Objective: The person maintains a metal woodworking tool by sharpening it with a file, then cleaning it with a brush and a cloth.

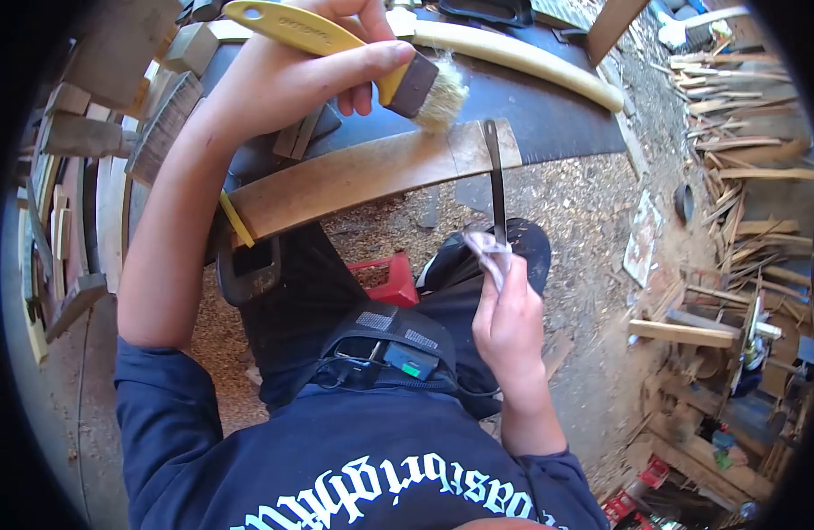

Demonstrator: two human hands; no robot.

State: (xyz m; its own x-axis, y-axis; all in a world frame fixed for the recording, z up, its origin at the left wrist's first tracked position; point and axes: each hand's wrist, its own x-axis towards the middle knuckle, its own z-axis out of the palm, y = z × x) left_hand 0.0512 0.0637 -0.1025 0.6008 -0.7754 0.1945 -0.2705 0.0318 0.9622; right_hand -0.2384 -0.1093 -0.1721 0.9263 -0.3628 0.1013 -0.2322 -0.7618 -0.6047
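Note:
My left hand [358,66] grips a flat paintbrush [413,88] with a yellow handle and pale bristles. Its bristle tips hang right over the far edge of a curved wooden board [363,181], which lies along the bench's near edge. In my right hand [510,327] is a thin dark metal blade [498,190] with a hole at its tip, its lower end wrapped in whitish cloth [488,249]. The blade stands upward and overlaps the board's right end in this view. A yellow strip [236,219] crosses the board's left end.
Behind the board, a long curved pale wooden piece [530,62] rests on the dark bench top [548,124]. Wood blocks [164,124] crowd the left side. Shavings cover the floor, with a red stool [391,281] near my legs. Wood scraps [751,177] pile up at right.

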